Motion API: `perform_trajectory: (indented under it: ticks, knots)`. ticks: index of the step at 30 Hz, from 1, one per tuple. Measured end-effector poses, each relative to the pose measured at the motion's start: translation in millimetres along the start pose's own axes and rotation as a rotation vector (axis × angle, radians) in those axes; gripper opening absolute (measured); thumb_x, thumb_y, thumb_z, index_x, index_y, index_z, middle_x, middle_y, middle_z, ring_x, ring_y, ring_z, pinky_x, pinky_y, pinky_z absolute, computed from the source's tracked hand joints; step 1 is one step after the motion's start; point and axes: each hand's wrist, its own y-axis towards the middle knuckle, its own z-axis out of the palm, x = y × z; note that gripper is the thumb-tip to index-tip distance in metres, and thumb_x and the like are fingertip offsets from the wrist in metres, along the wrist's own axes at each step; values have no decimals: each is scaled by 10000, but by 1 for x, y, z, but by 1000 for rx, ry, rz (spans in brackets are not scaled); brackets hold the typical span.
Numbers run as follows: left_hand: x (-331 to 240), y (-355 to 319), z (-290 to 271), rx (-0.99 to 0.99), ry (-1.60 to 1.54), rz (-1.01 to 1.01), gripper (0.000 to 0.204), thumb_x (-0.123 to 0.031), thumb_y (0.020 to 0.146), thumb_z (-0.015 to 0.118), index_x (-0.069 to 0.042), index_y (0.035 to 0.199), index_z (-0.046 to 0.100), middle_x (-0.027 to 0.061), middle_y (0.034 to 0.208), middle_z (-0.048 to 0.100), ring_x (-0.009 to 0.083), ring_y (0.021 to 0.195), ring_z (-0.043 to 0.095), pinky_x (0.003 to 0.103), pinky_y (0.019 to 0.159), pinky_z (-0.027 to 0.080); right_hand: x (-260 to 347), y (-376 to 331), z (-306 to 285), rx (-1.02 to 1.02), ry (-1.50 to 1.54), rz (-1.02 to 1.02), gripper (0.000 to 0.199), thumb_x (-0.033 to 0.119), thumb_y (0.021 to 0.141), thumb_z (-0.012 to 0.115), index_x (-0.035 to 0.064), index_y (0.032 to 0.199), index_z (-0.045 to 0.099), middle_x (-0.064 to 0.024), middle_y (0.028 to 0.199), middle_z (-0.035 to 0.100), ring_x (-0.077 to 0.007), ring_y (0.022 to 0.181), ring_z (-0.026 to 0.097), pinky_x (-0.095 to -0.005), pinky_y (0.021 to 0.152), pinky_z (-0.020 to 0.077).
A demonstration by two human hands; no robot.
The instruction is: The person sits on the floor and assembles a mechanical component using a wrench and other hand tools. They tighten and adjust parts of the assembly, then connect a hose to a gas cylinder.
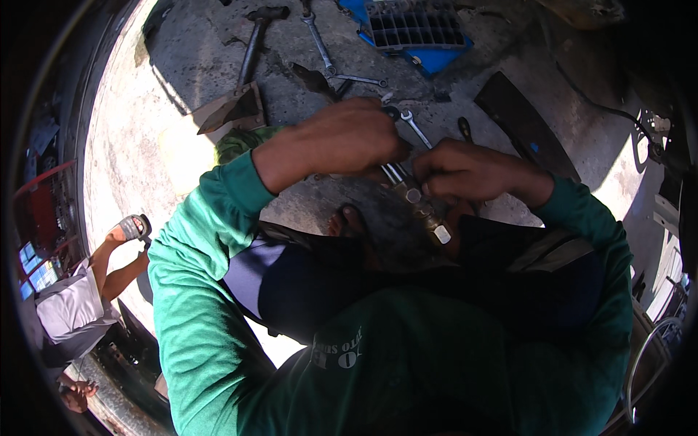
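Observation:
Between my hands is a metal assembly with shiny parallel rods, a hexagonal nut and a brass-coloured fitting (pixel 424 209) ending in a pale hex tip. It slants down toward my lap. My left hand (pixel 342 136) is closed around its upper end, palm down, and hides that part. A dark rounded end (pixel 392 113) shows beside the left knuckles. My right hand (pixel 469 171) has curled fingers close against the right side of the rods; what they pinch is hidden. Just above the right fingers is a silver wrench (pixel 416 129), and I cannot tell whether it is held or lying on the floor.
On the concrete floor lie a hammer (pixel 254 45), a combination wrench (pixel 318 42), another wrench (pixel 361 79) and a dark curved plate (pixel 525 123). A compartment tray (pixel 414 27) sits on a blue case at the back. Another person's leg (pixel 116 265) is at left.

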Motion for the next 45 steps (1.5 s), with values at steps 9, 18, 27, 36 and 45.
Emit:
perform_trajectory:
  ticks: [9, 18, 27, 36, 45]
  knots:
    - [5, -9, -14, -16, 65, -131, 237, -228, 698, 791, -85, 863, 698, 76, 845, 689, 308, 905, 670, 434, 844, 490, 2, 13, -2, -109, 134, 43, 221, 205, 926, 595, -6, 954, 655, -13, 687, 597, -103, 610, 627, -261, 526, 477]
    - [-48, -103, -137, -905, 775, -418, 141, -126, 773, 703, -118, 910, 669, 79, 1085, 641, 250, 1100, 621, 440, 1018, 451, 140, 42, -52, -382, -82, -500, 213, 180, 871, 656, -27, 881, 605, -64, 662, 603, -170, 627, 627, -345, 569, 487]
    - [36, -133, -87, -1774, -1693, -241, 369, -454, 1039, 525, -89, 1073, 570, 112, 970, 631, 285, 1014, 607, 525, 1016, 449, 157, 161, -63, -621, -841, -652, 290, 233, 841, 685, -33, 943, 632, -198, 820, 669, -395, 796, 681, -494, 717, 531]
    - [166, -95, -37, -1870, -1618, -603, 323, -400, 1033, 571, -102, 940, 489, 19, 717, 455, 177, 595, 455, 423, 694, 490, 53, 181, -103, -571, -468, 122, 345, 229, 917, 642, -3, 1173, 655, -201, 1013, 707, -323, 929, 693, -442, 814, 544]
    - [165, -96, -49, -1819, -1901, -399, 286, -344, 1079, 463, -74, 1025, 538, 59, 783, 511, 214, 659, 503, 454, 726, 492, -194, 122, 12, -772, -677, 624, 296, 233, 805, 717, -9, 972, 690, -245, 1013, 691, -418, 989, 668, -495, 890, 520]
